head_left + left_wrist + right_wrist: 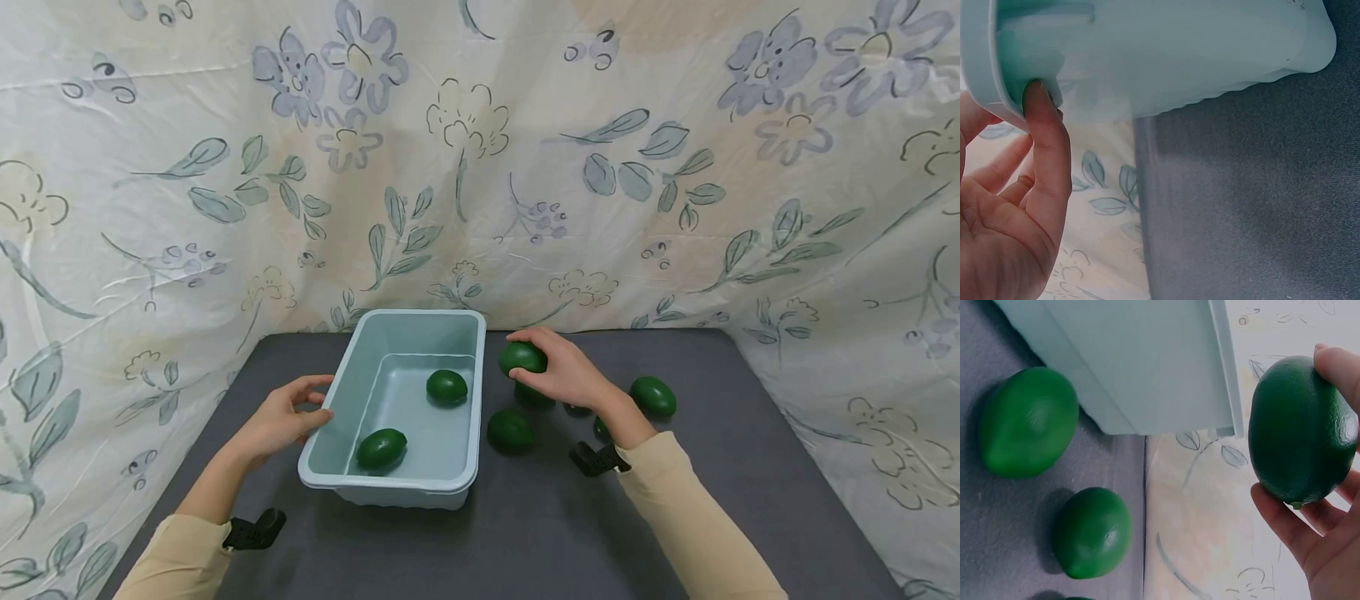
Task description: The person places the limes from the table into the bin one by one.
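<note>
A lime point(522, 357) is held between the thumb and fingers of my right hand point(568, 372), raised beside the right wall of a pale blue plastic bin point(427, 483). In the right wrist view the held lime point(1304, 431) shows its small stem nub. My left hand point(281, 418) pinches the bin's left rim, its thumb tucked against the lip in the left wrist view. Inside the bin lie two limes, one near the front point(381, 451) and another toward the back right point(447, 387).
Several limes lie on the dark table point(540, 542) right of the bin: one close to its wall point(512, 431), one farther right point(653, 397), others partly hidden under my right hand and wrist. A floral curtain point(525, 167) hangs behind the table.
</note>
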A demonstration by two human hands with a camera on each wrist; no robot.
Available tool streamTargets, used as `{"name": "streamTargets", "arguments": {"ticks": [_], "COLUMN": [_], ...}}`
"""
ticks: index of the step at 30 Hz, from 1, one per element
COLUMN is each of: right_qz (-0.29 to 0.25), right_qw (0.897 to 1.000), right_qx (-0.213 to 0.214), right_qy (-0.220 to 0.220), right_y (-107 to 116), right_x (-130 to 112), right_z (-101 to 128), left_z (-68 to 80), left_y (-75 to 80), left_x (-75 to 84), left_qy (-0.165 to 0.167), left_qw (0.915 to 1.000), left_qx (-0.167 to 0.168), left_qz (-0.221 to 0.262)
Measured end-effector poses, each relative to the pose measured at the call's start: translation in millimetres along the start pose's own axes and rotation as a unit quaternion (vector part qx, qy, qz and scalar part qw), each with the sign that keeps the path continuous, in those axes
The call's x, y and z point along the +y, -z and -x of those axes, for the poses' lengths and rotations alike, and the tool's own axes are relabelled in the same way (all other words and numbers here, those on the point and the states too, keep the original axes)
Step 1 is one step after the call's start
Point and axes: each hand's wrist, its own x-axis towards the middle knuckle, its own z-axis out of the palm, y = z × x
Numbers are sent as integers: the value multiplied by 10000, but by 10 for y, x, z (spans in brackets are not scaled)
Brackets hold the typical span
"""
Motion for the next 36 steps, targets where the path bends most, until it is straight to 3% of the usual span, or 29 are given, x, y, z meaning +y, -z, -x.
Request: {"name": "streamTargets", "arguments": {"ticks": [15, 36], "right_qz": [-300, -434], "right_qw": [9989, 9971], "right_qx": [-13, -258], "right_qy": [368, 563], "right_y": [-14, -224], "right_x": [-243, -617], "right_z": [-260, -566], "left_z": [7, 1], "left_y": [2, 17], "left_x": [-6, -12], "left_qy": [-1, -30], "left_qw": [10000, 10000], "left_qx": [-30, -51], "left_qz": [34, 11]}}
